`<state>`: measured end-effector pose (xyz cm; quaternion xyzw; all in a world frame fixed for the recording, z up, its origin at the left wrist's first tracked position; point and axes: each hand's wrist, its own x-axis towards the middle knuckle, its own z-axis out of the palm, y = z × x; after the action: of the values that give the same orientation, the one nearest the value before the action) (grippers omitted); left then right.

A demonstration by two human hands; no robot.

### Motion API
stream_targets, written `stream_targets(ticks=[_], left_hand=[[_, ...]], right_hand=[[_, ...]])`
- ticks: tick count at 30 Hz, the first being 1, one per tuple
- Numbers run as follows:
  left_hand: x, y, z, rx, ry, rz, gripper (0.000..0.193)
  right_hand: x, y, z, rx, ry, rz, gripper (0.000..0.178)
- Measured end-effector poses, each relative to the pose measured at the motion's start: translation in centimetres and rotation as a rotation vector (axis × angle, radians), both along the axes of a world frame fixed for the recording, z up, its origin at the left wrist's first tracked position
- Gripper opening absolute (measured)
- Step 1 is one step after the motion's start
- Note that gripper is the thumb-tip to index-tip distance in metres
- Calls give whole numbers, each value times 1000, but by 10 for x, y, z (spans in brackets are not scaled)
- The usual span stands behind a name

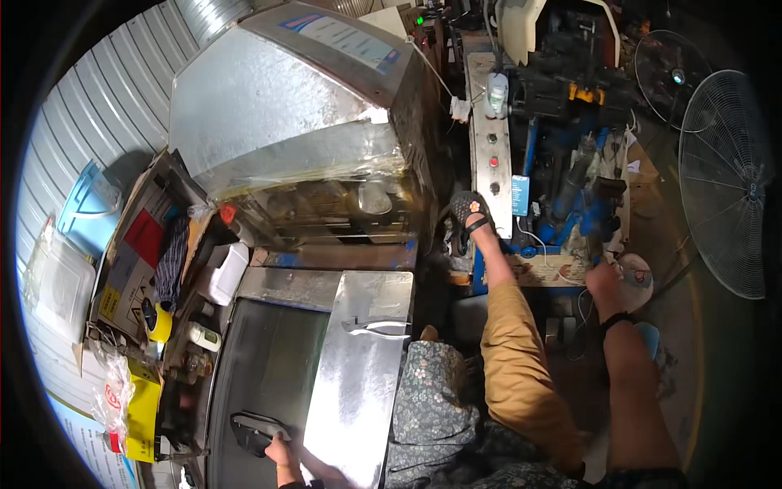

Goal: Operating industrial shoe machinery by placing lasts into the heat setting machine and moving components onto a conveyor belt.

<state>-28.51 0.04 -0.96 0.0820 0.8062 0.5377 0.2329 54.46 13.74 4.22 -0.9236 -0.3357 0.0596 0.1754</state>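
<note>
Barely started: left hand [279, 451] gripped dark block [254, 429] on steel tray [269, 359]; right hand [604, 281] clasped round pale object [637, 279], finger spread indiscernible.

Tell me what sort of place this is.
Likely a small factory workshop: a large sheet-metal machine, a blue machine with a push-button control panel, standing fans, corrugated metal walls.

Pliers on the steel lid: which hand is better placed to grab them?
Probably the left hand: it's over the same steel bench, touching a dark tool, below the pliers. The right hand is off beyond the raised knee, at a round white object.
</note>
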Motion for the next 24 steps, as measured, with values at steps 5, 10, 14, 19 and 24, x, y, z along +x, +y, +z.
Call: stream_targets(ticks=[5, 10, 14, 19, 24], left_hand=[[2, -41, 36, 39, -232, -345, 54], [106, -62, 143, 39, -158, -566, 26], [164, -61, 178, 133, -274, -689, 47], [224, -50, 147, -13, -237, -999, 79], [292, -53, 162, -16, 530, -1524, 85]], right_hand=[[18, 7, -15, 6, 68, -16, 50], [47, -8, -35, 130, 199, 11, 61], [-77, -41, 31, 413, -359, 473, 48], [-212, -63, 62, 510, 1332, 844, 77], [-276, -65, 121, 794, 1040, 1076, 64]])
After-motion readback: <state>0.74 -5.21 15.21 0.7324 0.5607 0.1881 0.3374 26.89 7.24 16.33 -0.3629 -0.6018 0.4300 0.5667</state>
